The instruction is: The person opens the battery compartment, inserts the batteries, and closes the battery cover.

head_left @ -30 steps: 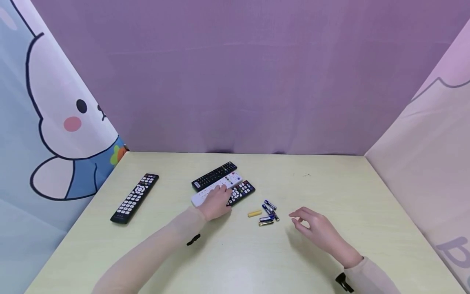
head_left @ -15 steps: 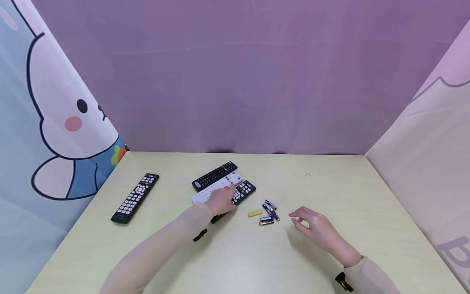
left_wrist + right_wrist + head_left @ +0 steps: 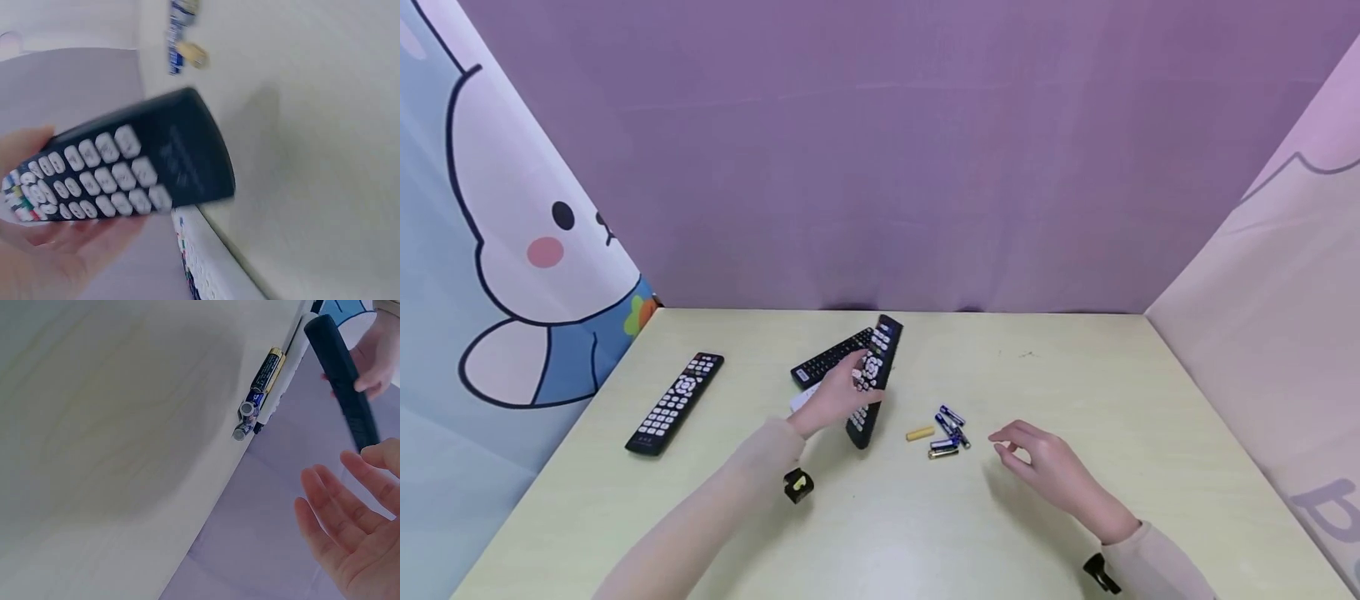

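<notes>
My left hand (image 3: 837,396) grips a black remote control (image 3: 876,375) by its sides, lifted and tilted above the table. In the left wrist view the held remote (image 3: 119,162) shows its white buttons, with the fingers around its far part. Behind it lie another black remote (image 3: 827,360) and a white remote (image 3: 805,397), the white one mostly hidden by the hand. My right hand (image 3: 1051,467) hovers over the table with relaxed, slightly bent fingers and holds nothing. Several blue batteries (image 3: 951,427) and a yellow one (image 3: 920,433) lie between the hands.
A further black remote with white buttons (image 3: 675,404) lies at the left of the pale table (image 3: 1075,375). A purple cloth (image 3: 880,167) stands behind the table, with printed cloths at both sides.
My left hand has taken hold of the nearest black remote of the row and raised it, turning it more upright. The right hand has stayed in place.
</notes>
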A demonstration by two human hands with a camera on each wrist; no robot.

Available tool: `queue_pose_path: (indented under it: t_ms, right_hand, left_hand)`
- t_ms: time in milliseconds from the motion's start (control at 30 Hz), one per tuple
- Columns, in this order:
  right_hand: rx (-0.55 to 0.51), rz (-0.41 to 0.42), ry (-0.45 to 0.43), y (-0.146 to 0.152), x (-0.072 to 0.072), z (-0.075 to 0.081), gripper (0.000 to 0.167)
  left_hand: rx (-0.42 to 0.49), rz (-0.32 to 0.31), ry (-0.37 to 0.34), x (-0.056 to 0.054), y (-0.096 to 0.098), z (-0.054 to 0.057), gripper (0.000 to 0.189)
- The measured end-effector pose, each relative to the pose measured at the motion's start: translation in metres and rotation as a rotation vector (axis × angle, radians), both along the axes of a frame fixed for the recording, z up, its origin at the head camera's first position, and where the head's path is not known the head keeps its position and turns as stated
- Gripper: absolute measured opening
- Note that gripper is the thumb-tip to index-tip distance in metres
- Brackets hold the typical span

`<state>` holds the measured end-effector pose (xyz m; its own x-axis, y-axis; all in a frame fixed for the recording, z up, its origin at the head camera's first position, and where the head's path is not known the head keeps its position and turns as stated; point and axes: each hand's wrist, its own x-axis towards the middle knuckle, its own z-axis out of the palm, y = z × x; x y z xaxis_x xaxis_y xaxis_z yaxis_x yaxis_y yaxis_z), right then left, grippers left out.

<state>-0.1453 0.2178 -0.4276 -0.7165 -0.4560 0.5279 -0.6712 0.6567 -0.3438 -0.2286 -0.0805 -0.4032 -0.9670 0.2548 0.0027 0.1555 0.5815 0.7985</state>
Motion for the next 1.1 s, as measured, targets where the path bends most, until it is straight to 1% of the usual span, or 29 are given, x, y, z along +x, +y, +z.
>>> queue_pose_path:
  t_ms: [33,100,200,300,367,433,567,667,733,800,900,1000,1033,1100]
  right_hand:
    - [0.001,0.003,0.003,0.000,0.000,0.000,0.017]
    - [0.004,0.005,0.003,-0.001,-0.001,0.000,0.017]
    - [0.005,0.005,-0.003,-0.002,-0.001,-0.001,0.017]
    - [0.002,0.001,-0.018,-0.003,0.000,-0.001,0.017]
    - [0.001,0.000,-0.025,-0.004,0.001,-0.002,0.017]
    - [-0.003,0.002,-0.030,-0.004,0.002,-0.002,0.017]
    - [-0.025,0.017,-0.028,-0.008,0.002,-0.001,0.016]
    - [-0.057,0.040,-0.027,-0.011,0.003,0.001,0.017]
    - [-0.089,0.060,-0.028,-0.014,0.004,0.004,0.018]
    - [-0.122,0.082,-0.036,-0.017,0.006,0.006,0.020]
    - [-0.167,0.115,-0.046,-0.025,0.008,0.009,0.021]
    - [-0.200,0.141,-0.036,-0.034,0.010,0.012,0.023]
    - [-0.212,0.152,-0.034,-0.037,0.011,0.012,0.024]
    - [-0.240,0.175,-0.018,-0.043,0.011,0.013,0.029]
  left_hand:
    - [0.057,0.003,-0.018,0.001,-0.001,0.000,0.076]
    - [0.205,0.004,-0.070,0.003,-0.004,-0.001,0.074]
    - [0.417,-0.018,-0.132,0.007,-0.008,-0.004,0.070]
    - [0.550,-0.032,-0.171,0.011,-0.011,-0.007,0.070]
    - [0.605,-0.049,-0.190,0.014,-0.012,-0.008,0.070]
    - [0.657,-0.060,-0.227,0.017,-0.013,-0.007,0.072]
    - [0.779,-0.117,-0.314,0.023,-0.015,-0.005,0.068]
    - [0.907,-0.181,-0.355,0.028,-0.018,-0.002,0.063]
    - [0.981,-0.234,-0.355,0.031,-0.021,-0.001,0.058]
    - [1.035,-0.279,-0.349,0.033,-0.023,0.000,0.053]
    - [1.083,-0.291,-0.354,0.036,-0.025,0.002,0.051]
    - [1.117,-0.289,-0.372,0.039,-0.026,0.004,0.054]
    - [1.120,-0.298,-0.369,0.040,-0.027,0.004,0.053]
    - [1.126,-0.337,-0.359,0.041,-0.026,0.004,0.053]
